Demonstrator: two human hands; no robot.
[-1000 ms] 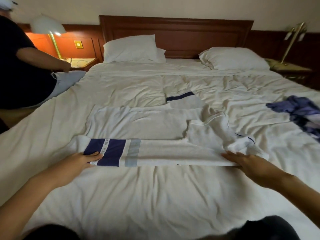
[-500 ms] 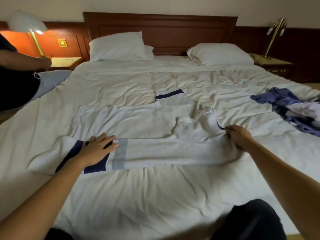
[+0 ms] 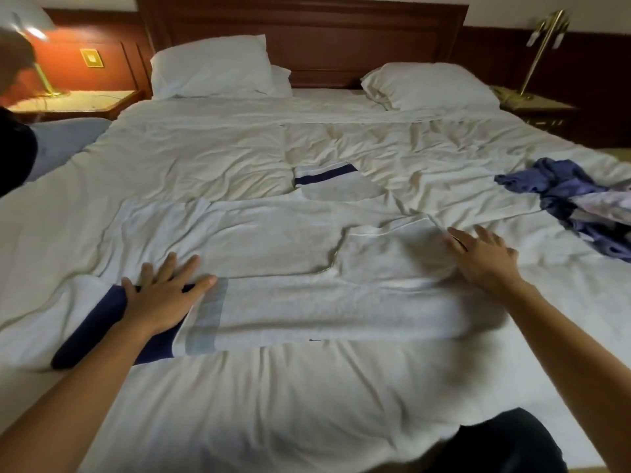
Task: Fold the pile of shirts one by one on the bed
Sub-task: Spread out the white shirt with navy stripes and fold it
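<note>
"White shirt on a white bed. Where does one stop and the other start?"

"The shirt lies spread across the middle, right in front of me, with its near long edge already turned over into a strip. My left hand is flat with the fingers spread, pressing the navy band at the strip's left end. My right hand rests on the collar end with the fingers straight and fanned. It's a little blurred, but I see no pinch."

"What makes this fold come out well?"

"I think I should smooth outward with both palms so the strip lies even and its crease runs straight. The left end bulges where the navy band rolls up, so I'd flatten that first. The far sleeve sticks out toward the pillows, and I reckon it gets folded in after that."

"Is there enough room?"

"There's open cover beyond the shirt and to its left. On the right, the blue heap of clothes lies well apart from my right hand, near that side of the bed, so I wouldn't sweep that way. Another person's dark clothing shows at the left edge, well away from the shirt. The strip sits back from the bed's near edge, so I doubt anything slides off."
</note>
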